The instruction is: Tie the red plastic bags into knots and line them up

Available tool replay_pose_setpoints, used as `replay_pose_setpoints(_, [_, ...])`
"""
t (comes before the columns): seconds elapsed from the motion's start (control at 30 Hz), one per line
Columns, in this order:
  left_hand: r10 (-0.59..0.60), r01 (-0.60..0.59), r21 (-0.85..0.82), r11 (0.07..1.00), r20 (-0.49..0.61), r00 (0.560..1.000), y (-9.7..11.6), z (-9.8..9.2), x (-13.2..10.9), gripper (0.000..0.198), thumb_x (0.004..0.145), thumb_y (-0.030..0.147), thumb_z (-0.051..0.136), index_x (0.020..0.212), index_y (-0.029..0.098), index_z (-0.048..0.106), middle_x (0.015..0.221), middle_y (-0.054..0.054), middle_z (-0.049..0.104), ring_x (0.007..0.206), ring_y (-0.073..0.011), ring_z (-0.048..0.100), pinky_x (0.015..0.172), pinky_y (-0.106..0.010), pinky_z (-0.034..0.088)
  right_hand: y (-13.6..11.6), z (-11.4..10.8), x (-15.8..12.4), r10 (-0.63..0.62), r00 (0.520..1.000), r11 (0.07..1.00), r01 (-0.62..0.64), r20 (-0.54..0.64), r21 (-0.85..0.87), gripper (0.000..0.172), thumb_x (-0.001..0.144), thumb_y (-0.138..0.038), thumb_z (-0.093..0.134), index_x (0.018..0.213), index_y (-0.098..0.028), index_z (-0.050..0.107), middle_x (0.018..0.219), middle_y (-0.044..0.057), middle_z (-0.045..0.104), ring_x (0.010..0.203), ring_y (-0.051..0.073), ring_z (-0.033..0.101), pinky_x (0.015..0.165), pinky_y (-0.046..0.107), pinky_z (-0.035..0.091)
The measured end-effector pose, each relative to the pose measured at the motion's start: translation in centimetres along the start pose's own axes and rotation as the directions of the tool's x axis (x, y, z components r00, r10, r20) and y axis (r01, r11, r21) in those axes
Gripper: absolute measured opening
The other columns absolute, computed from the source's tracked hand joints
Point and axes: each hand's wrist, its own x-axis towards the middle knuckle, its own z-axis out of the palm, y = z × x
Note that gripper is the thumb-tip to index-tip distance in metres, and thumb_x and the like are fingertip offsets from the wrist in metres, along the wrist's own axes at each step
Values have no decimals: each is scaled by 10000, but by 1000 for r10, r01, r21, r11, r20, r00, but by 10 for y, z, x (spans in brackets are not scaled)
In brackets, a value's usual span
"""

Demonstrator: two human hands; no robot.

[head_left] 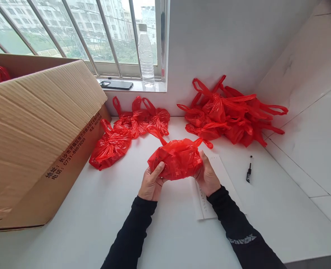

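Between my two hands is a filled red plastic bag (178, 158), raised a little over the white table. My left hand (152, 181) grips its left end, the thumb lying across the front. At the right end my right hand (207, 173) is closed around the bag, its fingers partly hidden behind it. The bag's handles stick out at the top left and top right. What the bag contains cannot be made out. Under my right hand lies a white notepad (210, 205) with writing down its left side, partly covered by my wrist.
Several tied red bags (138, 121) sit by the wall, left of centre. A larger pile of red bags (229, 112) fills the back right. An open cardboard box (39, 130) stands left. A pen (248, 170) lies right. On the sill are a phone (117, 85) and a water bottle (146, 56).
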Motion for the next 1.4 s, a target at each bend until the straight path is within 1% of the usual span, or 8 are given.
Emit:
replay_pose_setpoints(0.17, [43, -46, -112, 993, -31, 999, 3, 0, -2, 233, 763, 257, 768, 974, 163, 734, 937, -45, 761, 859, -206, 719, 799, -357, 619, 1, 1, -1, -32, 999, 994, 34, 19, -106, 368, 794, -381, 796, 1118, -244, 686, 1105, 37, 739, 948, 215, 697, 734, 282, 584])
replay_pose_setpoints(0.33, [74, -75, -8, 997, -34, 997, 1, -1, 0, 325, 723, 261, 820, 1010, 137, 729, 908, -64, 763, 800, -206, 723, 739, -352, 623, 5, -7, 5, -29, 997, 998, 25, -77, -54, 270, 785, -344, 790, 1015, -225, 713, 1007, 9, 745, 835, 157, 684, 682, 219, 555])
replay_pose_setpoints(0.53, [113, -108, 49, 993, -123, 986, 0, -3, 2, 353, 654, 288, 871, 944, 143, 730, 788, -31, 748, 640, -176, 694, 570, -292, 575, 6, -5, 1, 13, 999, 993, -9, 36, -117, 256, 830, -388, 739, 1021, -223, 695, 988, 15, 749, 850, 191, 688, 698, 264, 554])
replay_pose_setpoints(0.77, [99, -102, -16, 995, -125, 987, 0, -2, 3, 347, 750, 331, 814, 1047, 172, 731, 1010, -73, 772, 954, -248, 727, 792, -335, 612, 11, -3, 1, -11, 1000, 996, 9, -19, -90, 295, 805, -414, 776, 1017, -216, 726, 1017, 26, 754, 932, 208, 689, 805, 289, 554])
replay_pose_setpoints(0.9, [-35, 35, -23, 999, 18, 999, 3, 7, -6, 401, 846, 415, 714, 1195, 226, 656, 1210, -83, 718, 1099, -286, 684, 871, -423, 609, 9, -5, 2, 15, 997, 1000, -16, -81, -17, 256, 797, -392, 780, 990, -227, 738, 987, 7, 754, 907, 199, 689, 776, 284, 559])
replay_pose_setpoints(1.03, [1, -6, 34, 999, 139, 990, 3, 12, -12, 614, 742, 269, 818, 1301, 242, 567, 1312, -105, 661, 1171, -316, 650, 957, -478, 568, 7, -4, 3, -3, 995, 1000, 2, -96, -8, 269, 806, -401, 759, 1008, -225, 734, 997, 10, 755, 905, 207, 688, 769, 306, 562])
replay_pose_setpoints(1.23, [31, -35, 96, 995, 38, 999, -3, 7, -5, 565, 673, 198, 857, 1177, 191, 603, 1172, -104, 708, 1088, -307, 687, 955, -490, 565, 8, -2, 4, -42, 986, 999, 38, -164, -27, 278, 808, -392, 745, 1031, -227, 725, 1056, 16, 751, 982, 228, 688, 825, 331, 568])
replay_pose_setpoints(1.4, [36, -38, 53, 998, 36, 999, -1, 4, -2, 449, 748, 249, 783, 1162, 196, 617, 1159, -95, 718, 1073, -290, 692, 927, -471, 573, 9, -2, 4, -55, 980, 998, 49, -190, -36, 269, 804, -386, 745, 1023, -232, 728, 1051, 12, 753, 997, 227, 688, 843, 336, 572])
